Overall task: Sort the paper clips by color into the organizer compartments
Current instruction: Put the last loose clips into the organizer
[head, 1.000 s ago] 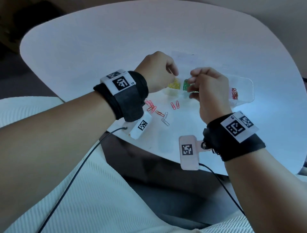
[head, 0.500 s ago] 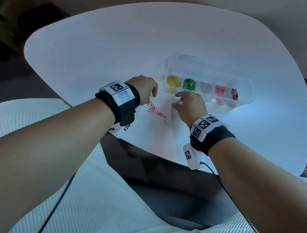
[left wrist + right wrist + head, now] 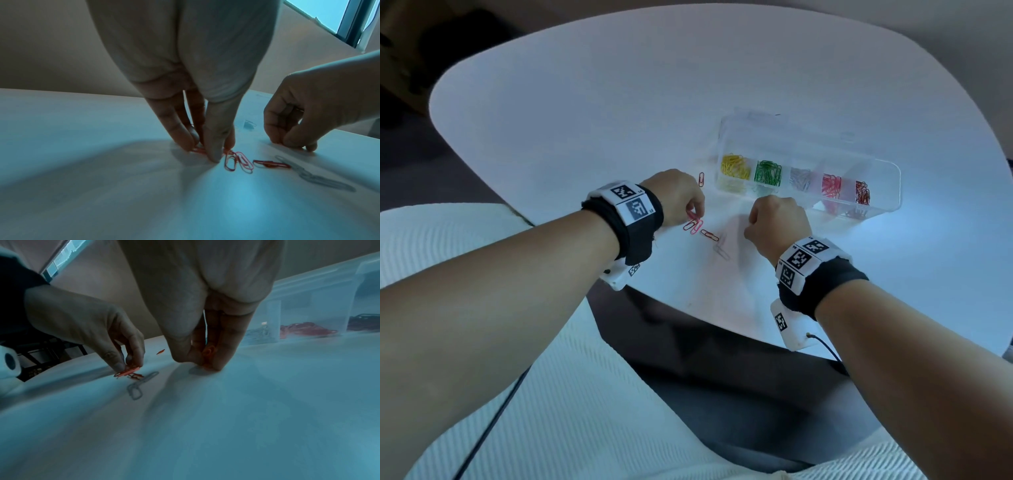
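Paper clips of pink and red wire [image 3: 697, 226] lie loose near the front edge of the white tabletop [image 3: 585, 113], where the left hand [image 3: 678, 197] pinches a pink one between thumb and fingertips [image 3: 213, 154]. Two grey clips [image 3: 721, 248] lie just right of them. Right again, the right hand [image 3: 777, 219] has its fingertips bunched on an orange-red clip [image 3: 207, 352], just before the clear plastic organizer [image 3: 887, 205], whose compartments hold yellow, green, grey, pink and red clips.
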Demonstrator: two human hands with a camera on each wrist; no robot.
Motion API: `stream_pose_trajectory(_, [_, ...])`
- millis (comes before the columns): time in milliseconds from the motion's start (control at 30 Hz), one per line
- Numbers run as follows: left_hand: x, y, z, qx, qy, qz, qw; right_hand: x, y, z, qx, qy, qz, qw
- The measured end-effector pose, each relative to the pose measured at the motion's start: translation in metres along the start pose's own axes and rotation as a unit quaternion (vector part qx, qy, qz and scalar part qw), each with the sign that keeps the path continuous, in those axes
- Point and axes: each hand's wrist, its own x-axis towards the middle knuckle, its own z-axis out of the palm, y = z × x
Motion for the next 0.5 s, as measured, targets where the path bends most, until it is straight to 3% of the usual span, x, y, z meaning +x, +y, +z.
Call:
stream_pose_trajectory(200, [0.000, 0.003, -0.001, -0.017, 0.018, -0.062, 0.998, -0.007, 0.006, 0.004, 0.035, -0.023, 0.020, 0.999])
stream_pose_trajectory(500, [-0.001, 0.009, 0.001, 0.019, 0.020, -0.075, 0.997, -0.016, 0.011, 0.007, 0.051, -0.032, -0.009, 0.998])
